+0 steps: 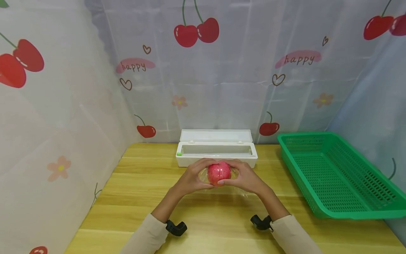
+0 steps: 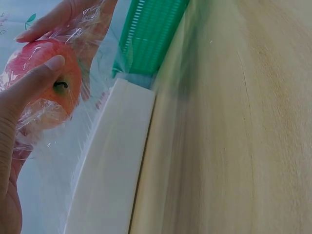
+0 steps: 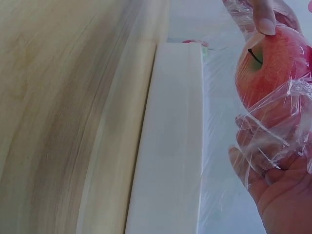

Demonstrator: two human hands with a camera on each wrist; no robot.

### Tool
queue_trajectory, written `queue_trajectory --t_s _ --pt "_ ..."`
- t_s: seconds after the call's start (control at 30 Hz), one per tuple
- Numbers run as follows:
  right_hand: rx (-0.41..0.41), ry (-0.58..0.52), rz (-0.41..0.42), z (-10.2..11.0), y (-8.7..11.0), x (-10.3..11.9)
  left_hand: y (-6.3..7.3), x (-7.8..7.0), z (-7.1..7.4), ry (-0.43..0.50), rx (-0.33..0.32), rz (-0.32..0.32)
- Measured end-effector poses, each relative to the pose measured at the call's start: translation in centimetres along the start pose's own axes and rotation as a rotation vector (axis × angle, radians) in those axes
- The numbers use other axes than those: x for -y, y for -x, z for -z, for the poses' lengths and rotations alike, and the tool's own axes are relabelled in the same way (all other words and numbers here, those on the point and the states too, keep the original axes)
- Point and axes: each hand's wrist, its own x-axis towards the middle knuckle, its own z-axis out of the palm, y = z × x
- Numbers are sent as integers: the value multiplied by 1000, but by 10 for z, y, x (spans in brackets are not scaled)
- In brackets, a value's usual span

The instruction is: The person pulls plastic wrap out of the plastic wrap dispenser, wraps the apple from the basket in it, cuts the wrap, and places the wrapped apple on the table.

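Observation:
A red apple (image 1: 219, 173) is held up between both hands in front of the white box, with clear plastic wrap (image 3: 280, 122) around part of it. The left hand (image 1: 192, 178) grips its left side; in the left wrist view the left thumb (image 2: 41, 78) lies on the apple near the stem. From the other side the right hand (image 1: 245, 176) holds it, thumb across its front. Wrinkled film covers some of the right fingers in the right wrist view, and loose wrap hangs below the right hand.
Behind the hands stands a long white box (image 1: 219, 160) with its lid raised, at the table's back edge. A green plastic basket (image 1: 304, 190) sits on the right. The wooden table (image 1: 142, 183) meets printed curtains (image 1: 222, 88) at the back and sides.

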Motion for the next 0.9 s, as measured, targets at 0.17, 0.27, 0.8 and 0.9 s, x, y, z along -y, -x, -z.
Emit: queue_trajectory --t_s 0.17,0.27,0.8,0.9 --pt "-20 18 16 1 1 2 1 1 0 51 0 17" --pt "-55 8 76 1 1 3 0 -1 1 93 -10 54" --pt "-121 8 284 0 -1 2 -9 -32 16 152 -32 241" --pt "-94 36 297 0 -1 4 -10 -34 19 176 -43 270"
